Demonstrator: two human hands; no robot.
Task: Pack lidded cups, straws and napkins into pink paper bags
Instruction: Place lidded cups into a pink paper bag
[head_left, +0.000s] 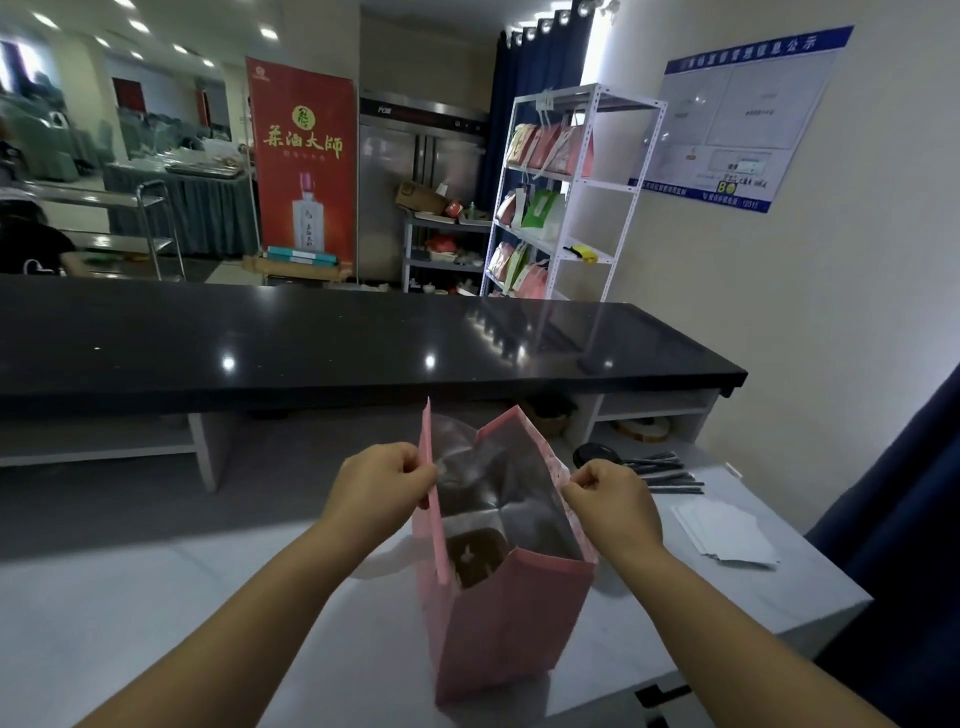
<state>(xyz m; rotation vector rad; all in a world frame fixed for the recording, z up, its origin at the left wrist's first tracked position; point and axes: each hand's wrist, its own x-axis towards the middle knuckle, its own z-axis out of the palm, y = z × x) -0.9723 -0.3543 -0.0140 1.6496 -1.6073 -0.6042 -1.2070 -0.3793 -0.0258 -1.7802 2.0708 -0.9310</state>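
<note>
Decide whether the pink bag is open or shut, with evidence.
Open. The left hand and right hand hold the bag spread at its mouth, showing the inside.

The white table (156, 623) bears a pink bag (509, 623), dark straws (670, 475), white napkins (727, 535) and perhaps a black lid (592, 454).

A tall pink paper bag (511, 623), lined in grey and faintly speckled paler along its right wall, is seen at lower centre. A glossy black counter top (363, 338) is spread across the middle. At right, white paper napkins (727, 535) are shown, and a red banner (301, 161) lettered in gold at upper left.
</note>
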